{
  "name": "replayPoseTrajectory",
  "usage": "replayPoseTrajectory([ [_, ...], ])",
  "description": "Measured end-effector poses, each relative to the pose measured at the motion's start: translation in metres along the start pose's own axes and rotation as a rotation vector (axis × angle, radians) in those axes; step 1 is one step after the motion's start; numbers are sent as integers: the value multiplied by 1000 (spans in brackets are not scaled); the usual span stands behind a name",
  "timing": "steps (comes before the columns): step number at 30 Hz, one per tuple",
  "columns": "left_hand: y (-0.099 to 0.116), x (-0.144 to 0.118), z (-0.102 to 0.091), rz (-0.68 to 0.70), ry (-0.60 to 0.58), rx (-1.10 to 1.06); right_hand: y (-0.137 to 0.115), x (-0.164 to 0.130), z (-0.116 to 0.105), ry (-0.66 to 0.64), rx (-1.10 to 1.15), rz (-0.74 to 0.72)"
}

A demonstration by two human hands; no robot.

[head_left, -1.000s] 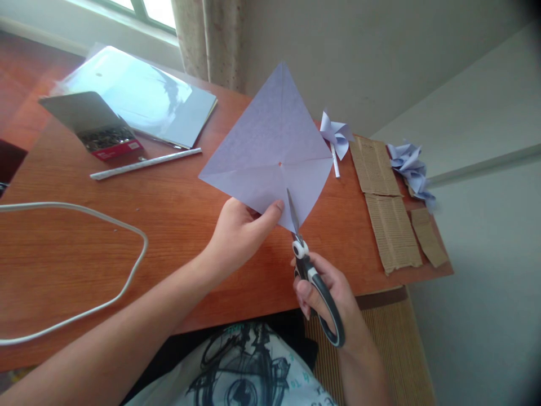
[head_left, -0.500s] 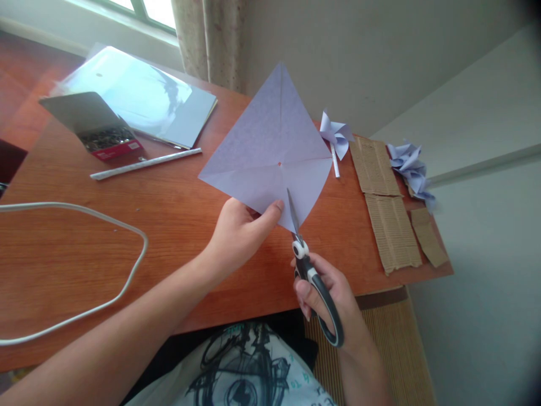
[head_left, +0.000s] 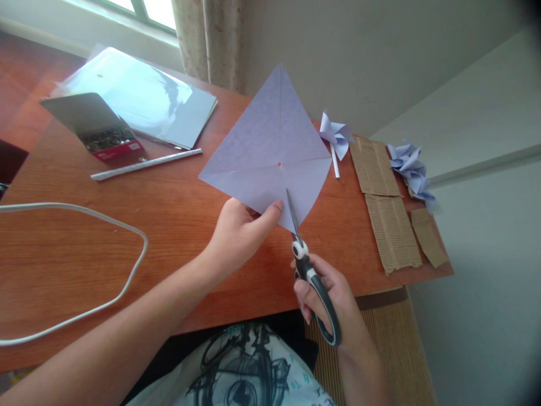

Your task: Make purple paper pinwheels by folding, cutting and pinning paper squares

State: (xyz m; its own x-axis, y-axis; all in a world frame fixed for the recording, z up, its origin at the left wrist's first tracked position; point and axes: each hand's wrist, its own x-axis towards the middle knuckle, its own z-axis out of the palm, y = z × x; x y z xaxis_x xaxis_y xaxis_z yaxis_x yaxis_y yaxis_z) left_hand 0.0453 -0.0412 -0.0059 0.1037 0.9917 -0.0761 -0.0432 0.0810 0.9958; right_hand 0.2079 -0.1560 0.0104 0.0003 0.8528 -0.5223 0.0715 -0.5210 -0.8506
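You are holding the lavender paper square [head_left: 270,152] tilted up above the wooden table [head_left: 177,225], your left hand [head_left: 239,231] pinching its lower edge between thumb and fingers, forearm reaching in from the lower left. Just right of those fingers, your right hand [head_left: 325,293] is gripping the scissors [head_left: 310,268], fingers curled through the black handles, blades running up into the paper's bottom corner. Beyond your fingertips are lying a paper pinwheel [head_left: 336,135], cardboard strips [head_left: 384,203], a rolled paper stick [head_left: 146,163] and a clip box [head_left: 107,141], under a curtained window [head_left: 160,11].
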Motion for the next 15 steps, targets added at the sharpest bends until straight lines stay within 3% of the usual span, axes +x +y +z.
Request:
replayPoseTrajectory([
  [9, 1, 1, 0, -6, -7, -22, 3, 0, 0, -5, 11, 0],
  [15, 2, 1, -3, -43, -33, -28, 3, 0, 0, -82, 132, -53],
])
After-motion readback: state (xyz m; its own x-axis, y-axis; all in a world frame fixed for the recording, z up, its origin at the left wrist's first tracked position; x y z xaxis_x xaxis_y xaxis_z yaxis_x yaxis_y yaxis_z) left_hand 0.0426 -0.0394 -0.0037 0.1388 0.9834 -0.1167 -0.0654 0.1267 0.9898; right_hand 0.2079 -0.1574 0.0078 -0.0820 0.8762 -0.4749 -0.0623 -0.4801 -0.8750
